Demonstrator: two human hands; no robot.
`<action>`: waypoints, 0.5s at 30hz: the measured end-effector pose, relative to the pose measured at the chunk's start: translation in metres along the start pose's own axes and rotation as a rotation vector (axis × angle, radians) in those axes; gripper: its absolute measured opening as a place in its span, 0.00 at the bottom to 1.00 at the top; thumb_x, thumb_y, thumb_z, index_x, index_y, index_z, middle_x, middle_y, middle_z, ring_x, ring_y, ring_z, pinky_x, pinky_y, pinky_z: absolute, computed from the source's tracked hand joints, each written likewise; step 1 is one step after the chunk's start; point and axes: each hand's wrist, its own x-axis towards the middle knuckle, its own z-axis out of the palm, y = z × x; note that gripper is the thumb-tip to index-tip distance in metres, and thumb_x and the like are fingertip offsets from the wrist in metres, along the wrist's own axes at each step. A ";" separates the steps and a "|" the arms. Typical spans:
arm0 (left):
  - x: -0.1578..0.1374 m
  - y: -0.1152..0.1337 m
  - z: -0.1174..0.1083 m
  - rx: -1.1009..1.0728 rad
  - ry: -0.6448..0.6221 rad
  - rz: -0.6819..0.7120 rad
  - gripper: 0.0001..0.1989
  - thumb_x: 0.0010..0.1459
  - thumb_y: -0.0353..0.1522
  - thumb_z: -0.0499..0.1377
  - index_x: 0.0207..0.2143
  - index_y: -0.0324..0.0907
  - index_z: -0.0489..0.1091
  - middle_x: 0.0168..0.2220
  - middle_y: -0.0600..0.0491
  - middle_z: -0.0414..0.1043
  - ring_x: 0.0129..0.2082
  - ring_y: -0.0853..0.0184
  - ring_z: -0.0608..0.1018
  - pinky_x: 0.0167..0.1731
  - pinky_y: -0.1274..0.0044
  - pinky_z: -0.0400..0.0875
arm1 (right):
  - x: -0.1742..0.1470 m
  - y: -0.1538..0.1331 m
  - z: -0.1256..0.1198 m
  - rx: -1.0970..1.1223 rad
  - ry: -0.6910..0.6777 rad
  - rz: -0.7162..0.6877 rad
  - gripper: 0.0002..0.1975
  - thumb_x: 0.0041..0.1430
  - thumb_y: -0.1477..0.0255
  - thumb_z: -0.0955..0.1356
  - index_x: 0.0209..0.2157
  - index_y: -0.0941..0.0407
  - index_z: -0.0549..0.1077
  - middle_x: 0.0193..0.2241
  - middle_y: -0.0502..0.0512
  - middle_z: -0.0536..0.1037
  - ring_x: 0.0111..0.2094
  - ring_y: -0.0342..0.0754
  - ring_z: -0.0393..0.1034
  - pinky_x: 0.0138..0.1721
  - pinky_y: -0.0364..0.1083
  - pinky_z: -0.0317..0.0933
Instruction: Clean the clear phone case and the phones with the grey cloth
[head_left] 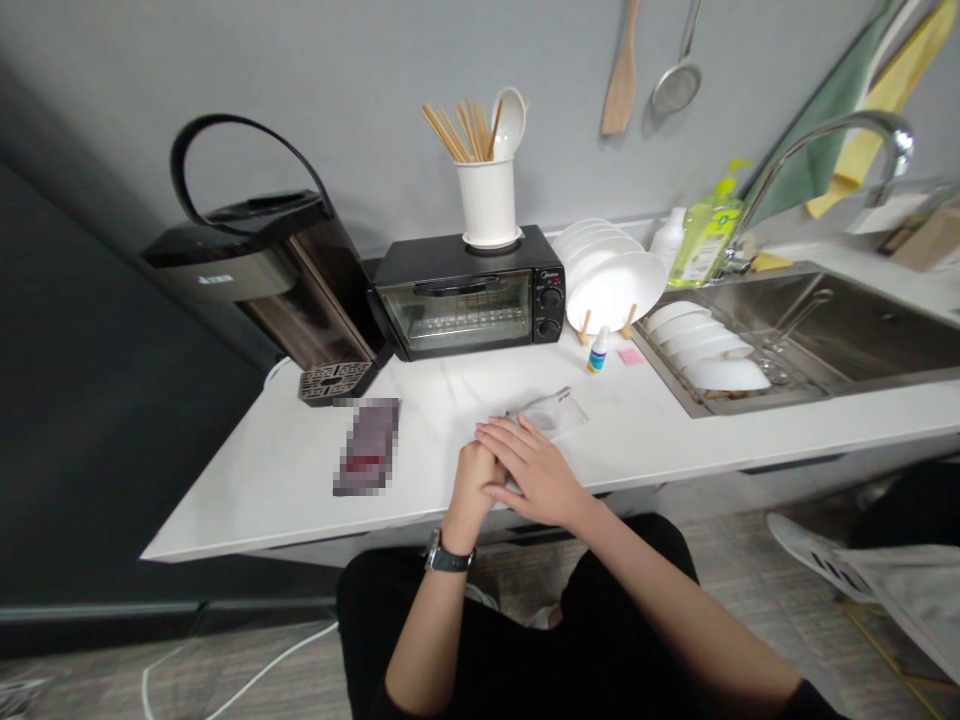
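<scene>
My left hand (474,482), with a dark-strapped watch (450,555) on its wrist, is curled closed above the front of the white counter. Whether anything is inside it is hidden. Across its knuckles lies my right hand (536,475), fingers stretched out and thumb apart. Just behind both hands, a clear plastic pouch (559,413) rests on the counter, partly covered by them. A small white bottle with a blue and yellow label (598,352) stands farther back, beside a pink paper slip (630,356). To the left lies a dark, blurred-out flat object (369,447).
A black toaster oven (469,305) carries a white utensil holder (487,200). A tall dispenser (300,300) stands left. White plates (619,285) stand in a rack near the sink (847,370), which has bowls (705,345). Another person's shoe (817,555) shows at right.
</scene>
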 end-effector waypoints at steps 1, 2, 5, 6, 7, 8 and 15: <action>-0.001 0.000 0.000 -0.002 -0.004 0.006 0.10 0.63 0.26 0.57 0.42 0.39 0.78 0.30 0.48 0.81 0.27 0.62 0.80 0.31 0.76 0.72 | 0.000 0.004 -0.002 -0.008 0.008 0.010 0.36 0.72 0.53 0.63 0.72 0.57 0.55 0.68 0.63 0.67 0.71 0.57 0.56 0.73 0.63 0.47; -0.001 0.001 -0.001 -0.009 -0.006 0.015 0.11 0.65 0.27 0.56 0.44 0.39 0.78 0.31 0.48 0.82 0.29 0.62 0.81 0.32 0.76 0.73 | -0.001 0.012 -0.005 -0.020 0.024 0.032 0.35 0.73 0.53 0.63 0.72 0.56 0.57 0.68 0.63 0.68 0.70 0.57 0.58 0.72 0.64 0.49; -0.003 0.008 -0.005 -0.063 0.002 0.055 0.13 0.69 0.31 0.56 0.53 0.41 0.75 0.39 0.48 0.83 0.34 0.63 0.83 0.37 0.76 0.73 | -0.006 0.045 -0.020 -0.082 0.126 0.155 0.29 0.74 0.55 0.62 0.68 0.56 0.63 0.63 0.64 0.73 0.66 0.59 0.64 0.71 0.65 0.51; -0.003 0.010 -0.006 -0.083 0.009 0.065 0.14 0.70 0.32 0.56 0.55 0.42 0.74 0.40 0.48 0.84 0.35 0.63 0.83 0.38 0.76 0.73 | -0.008 0.056 -0.024 -0.108 0.169 0.202 0.27 0.74 0.56 0.62 0.66 0.56 0.66 0.60 0.65 0.75 0.65 0.60 0.66 0.70 0.66 0.52; -0.004 0.012 -0.007 -0.098 0.015 0.072 0.15 0.70 0.34 0.57 0.56 0.43 0.74 0.41 0.48 0.84 0.36 0.63 0.84 0.39 0.76 0.74 | -0.009 0.064 -0.028 -0.131 0.205 0.242 0.26 0.74 0.57 0.61 0.65 0.56 0.68 0.58 0.65 0.76 0.63 0.60 0.67 0.70 0.66 0.53; -0.004 0.014 -0.007 -0.106 0.020 0.075 0.15 0.71 0.35 0.57 0.56 0.44 0.74 0.41 0.48 0.84 0.36 0.62 0.84 0.39 0.76 0.73 | -0.009 0.069 -0.030 -0.149 0.231 0.271 0.25 0.74 0.57 0.61 0.63 0.57 0.69 0.57 0.66 0.76 0.63 0.61 0.67 0.69 0.66 0.54; 0.001 0.004 -0.001 -0.003 -0.002 0.013 0.11 0.63 0.25 0.57 0.45 0.37 0.77 0.33 0.47 0.82 0.29 0.61 0.80 0.33 0.75 0.72 | 0.000 0.010 -0.006 -0.047 0.063 0.085 0.34 0.72 0.53 0.62 0.70 0.60 0.60 0.66 0.66 0.69 0.70 0.60 0.57 0.73 0.66 0.46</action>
